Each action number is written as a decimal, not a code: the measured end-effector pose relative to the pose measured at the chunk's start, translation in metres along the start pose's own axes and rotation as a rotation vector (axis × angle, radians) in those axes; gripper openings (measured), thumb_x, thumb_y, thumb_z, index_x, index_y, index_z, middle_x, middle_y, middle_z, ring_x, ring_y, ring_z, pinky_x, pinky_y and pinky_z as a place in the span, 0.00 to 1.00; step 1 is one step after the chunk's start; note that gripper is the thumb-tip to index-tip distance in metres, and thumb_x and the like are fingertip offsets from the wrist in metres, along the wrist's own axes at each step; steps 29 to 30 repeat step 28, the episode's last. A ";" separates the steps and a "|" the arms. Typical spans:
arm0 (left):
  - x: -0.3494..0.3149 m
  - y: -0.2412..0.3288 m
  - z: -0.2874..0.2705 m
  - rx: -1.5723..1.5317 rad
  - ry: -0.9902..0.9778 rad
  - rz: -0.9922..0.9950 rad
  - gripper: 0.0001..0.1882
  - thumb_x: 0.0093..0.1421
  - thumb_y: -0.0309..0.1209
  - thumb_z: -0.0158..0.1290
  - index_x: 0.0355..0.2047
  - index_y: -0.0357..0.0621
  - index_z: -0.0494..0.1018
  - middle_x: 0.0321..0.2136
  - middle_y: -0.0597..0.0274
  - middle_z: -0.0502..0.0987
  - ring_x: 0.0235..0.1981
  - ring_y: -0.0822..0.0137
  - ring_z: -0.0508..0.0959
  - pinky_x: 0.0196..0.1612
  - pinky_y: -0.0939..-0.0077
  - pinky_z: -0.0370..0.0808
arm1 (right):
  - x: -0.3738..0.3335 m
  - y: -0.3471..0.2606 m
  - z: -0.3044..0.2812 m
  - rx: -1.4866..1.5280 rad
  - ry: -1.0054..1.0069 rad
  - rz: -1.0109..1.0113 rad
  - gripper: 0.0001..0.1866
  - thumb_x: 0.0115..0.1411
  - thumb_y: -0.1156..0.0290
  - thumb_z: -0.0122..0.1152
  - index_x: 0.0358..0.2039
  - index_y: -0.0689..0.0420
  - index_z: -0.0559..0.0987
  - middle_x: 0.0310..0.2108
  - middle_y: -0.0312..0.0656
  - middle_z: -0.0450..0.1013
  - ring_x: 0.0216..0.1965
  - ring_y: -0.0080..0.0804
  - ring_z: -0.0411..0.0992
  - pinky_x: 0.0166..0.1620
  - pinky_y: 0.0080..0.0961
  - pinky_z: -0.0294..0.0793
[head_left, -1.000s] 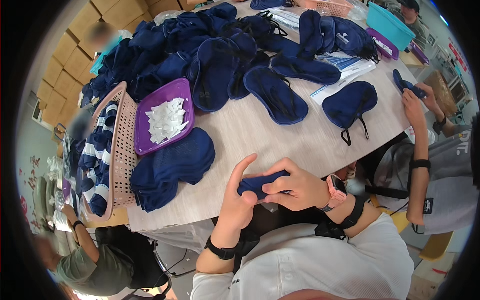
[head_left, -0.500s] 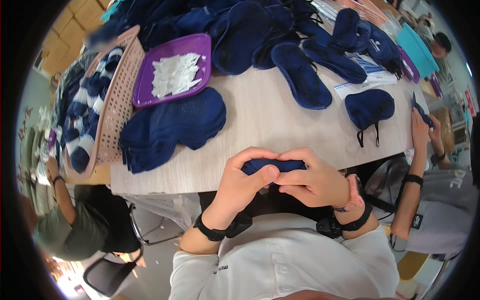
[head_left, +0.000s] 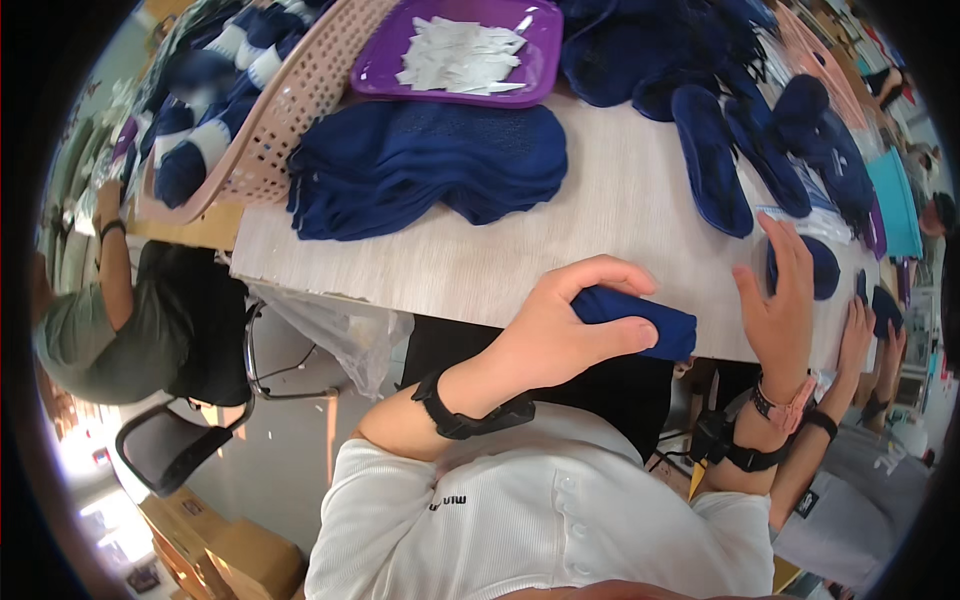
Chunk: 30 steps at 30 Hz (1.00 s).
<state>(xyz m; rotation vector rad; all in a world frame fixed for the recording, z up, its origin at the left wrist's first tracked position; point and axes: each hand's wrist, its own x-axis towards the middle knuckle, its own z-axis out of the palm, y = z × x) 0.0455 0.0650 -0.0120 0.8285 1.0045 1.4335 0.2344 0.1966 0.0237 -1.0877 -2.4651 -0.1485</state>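
The rolled navy sock is a soft, dark blue bundle lying roughly level at the near edge of the pale table, its left end wrapped by fingers and its right end sticking out free. A round navy piece, perhaps another sock, lies flat farther right, partly covered.

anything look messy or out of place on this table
Nothing damaged or spilled. The white slips lie in a loose heap in the purple tray, and the left hand grips a rolled navy piece at the table's edge.
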 end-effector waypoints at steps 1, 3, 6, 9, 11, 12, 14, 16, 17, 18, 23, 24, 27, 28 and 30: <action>0.000 0.000 0.001 -0.004 0.002 -0.057 0.13 0.43 0.22 0.57 0.31 0.40 0.70 0.29 0.66 0.71 0.34 0.75 0.69 0.40 0.82 0.65 | 0.002 -0.003 0.003 0.047 -0.023 -0.033 0.23 0.44 0.71 0.57 0.44 0.54 0.68 0.44 0.50 0.63 0.48 0.46 0.60 0.48 0.33 0.60; -0.004 -0.007 -0.001 0.071 -0.006 0.001 0.12 0.42 0.22 0.57 0.29 0.40 0.71 0.29 0.65 0.71 0.33 0.75 0.70 0.38 0.82 0.65 | 0.005 -0.008 0.004 0.087 -0.040 -0.033 0.25 0.44 0.70 0.58 0.45 0.53 0.67 0.46 0.52 0.62 0.48 0.48 0.60 0.48 0.35 0.60; -0.009 -0.009 -0.004 0.127 -0.007 0.065 0.10 0.40 0.21 0.59 0.26 0.40 0.72 0.29 0.62 0.71 0.32 0.73 0.71 0.37 0.82 0.66 | 0.009 -0.006 0.012 0.052 -0.075 0.020 0.25 0.45 0.68 0.58 0.46 0.53 0.66 0.46 0.52 0.61 0.49 0.49 0.59 0.48 0.36 0.60; -0.013 -0.010 -0.010 0.191 0.060 0.218 0.10 0.39 0.20 0.59 0.25 0.40 0.72 0.28 0.61 0.71 0.32 0.71 0.71 0.37 0.80 0.67 | 0.001 0.007 0.027 -0.012 -0.099 0.017 0.26 0.46 0.65 0.56 0.47 0.53 0.64 0.46 0.52 0.61 0.49 0.49 0.58 0.48 0.37 0.60; -0.016 -0.006 -0.017 0.145 0.138 0.259 0.12 0.39 0.19 0.58 0.27 0.40 0.71 0.29 0.61 0.71 0.33 0.71 0.71 0.38 0.80 0.66 | -0.001 0.011 0.032 -0.010 -0.112 0.014 0.25 0.46 0.65 0.56 0.47 0.52 0.64 0.46 0.52 0.61 0.49 0.49 0.58 0.48 0.38 0.60; -0.019 0.000 -0.018 0.099 0.205 0.220 0.14 0.39 0.19 0.58 0.28 0.40 0.71 0.30 0.61 0.71 0.33 0.71 0.71 0.39 0.80 0.66 | -0.001 0.012 0.034 -0.005 -0.122 -0.001 0.25 0.47 0.64 0.55 0.47 0.52 0.64 0.46 0.52 0.61 0.50 0.49 0.58 0.48 0.38 0.60; -0.022 0.005 -0.022 0.036 0.257 0.159 0.17 0.38 0.22 0.60 0.31 0.39 0.69 0.30 0.61 0.71 0.34 0.72 0.70 0.40 0.80 0.65 | 0.003 0.012 0.037 0.036 -0.119 0.006 0.24 0.47 0.66 0.54 0.46 0.54 0.65 0.46 0.51 0.61 0.49 0.48 0.59 0.47 0.36 0.61; -0.020 0.007 -0.026 0.060 0.311 0.252 0.19 0.38 0.26 0.61 0.33 0.38 0.68 0.31 0.62 0.70 0.34 0.73 0.70 0.40 0.80 0.65 | 0.008 0.014 0.040 0.068 -0.106 0.013 0.22 0.47 0.67 0.54 0.45 0.55 0.65 0.46 0.51 0.61 0.48 0.47 0.60 0.47 0.34 0.62; -0.019 0.009 -0.026 0.068 0.325 0.220 0.20 0.37 0.28 0.61 0.32 0.38 0.68 0.31 0.61 0.70 0.34 0.72 0.69 0.41 0.79 0.65 | 0.011 0.016 0.043 0.125 -0.075 0.010 0.19 0.47 0.69 0.53 0.42 0.56 0.67 0.43 0.51 0.63 0.45 0.46 0.62 0.45 0.33 0.63; -0.020 0.010 -0.025 0.066 0.309 0.228 0.20 0.37 0.28 0.61 0.32 0.38 0.68 0.31 0.61 0.70 0.34 0.72 0.69 0.41 0.79 0.65 | 0.012 0.019 0.044 0.178 -0.040 0.009 0.16 0.47 0.71 0.52 0.39 0.57 0.69 0.40 0.51 0.64 0.43 0.46 0.64 0.43 0.31 0.65; -0.025 0.002 -0.028 0.124 0.491 0.297 0.15 0.36 0.19 0.49 0.29 0.36 0.66 0.31 0.58 0.67 0.37 0.65 0.69 0.45 0.72 0.63 | 0.013 0.010 0.048 0.309 -0.049 -0.079 0.07 0.44 0.77 0.48 0.26 0.59 0.72 0.26 0.46 0.67 0.32 0.42 0.66 0.35 0.34 0.67; -0.026 -0.004 -0.037 0.109 0.480 0.353 0.15 0.36 0.20 0.51 0.29 0.37 0.66 0.30 0.57 0.67 0.37 0.63 0.69 0.45 0.70 0.63 | 0.017 0.003 0.043 0.357 -0.171 -0.164 0.10 0.43 0.77 0.49 0.29 0.59 0.72 0.29 0.45 0.67 0.36 0.43 0.65 0.40 0.32 0.64; -0.025 -0.007 -0.051 0.069 0.349 0.337 0.17 0.39 0.29 0.59 0.29 0.38 0.67 0.30 0.57 0.67 0.39 0.62 0.68 0.48 0.68 0.61 | 0.002 -0.023 0.032 0.365 -0.251 -0.133 0.09 0.42 0.74 0.52 0.28 0.56 0.73 0.28 0.44 0.68 0.36 0.41 0.66 0.40 0.33 0.65; -0.024 -0.009 -0.051 0.066 0.319 0.328 0.19 0.39 0.33 0.61 0.29 0.39 0.67 0.30 0.57 0.66 0.40 0.62 0.68 0.48 0.66 0.60 | -0.003 -0.030 0.026 0.362 -0.314 -0.162 0.09 0.42 0.72 0.53 0.28 0.55 0.73 0.26 0.43 0.68 0.34 0.40 0.66 0.40 0.35 0.67; -0.024 -0.009 -0.051 0.066 0.319 0.328 0.19 0.39 0.33 0.61 0.29 0.39 0.67 0.30 0.57 0.66 0.40 0.62 0.68 0.48 0.66 0.60 | -0.003 -0.030 0.026 0.362 -0.314 -0.162 0.09 0.42 0.72 0.53 0.28 0.55 0.73 0.26 0.43 0.68 0.34 0.40 0.66 0.40 0.35 0.67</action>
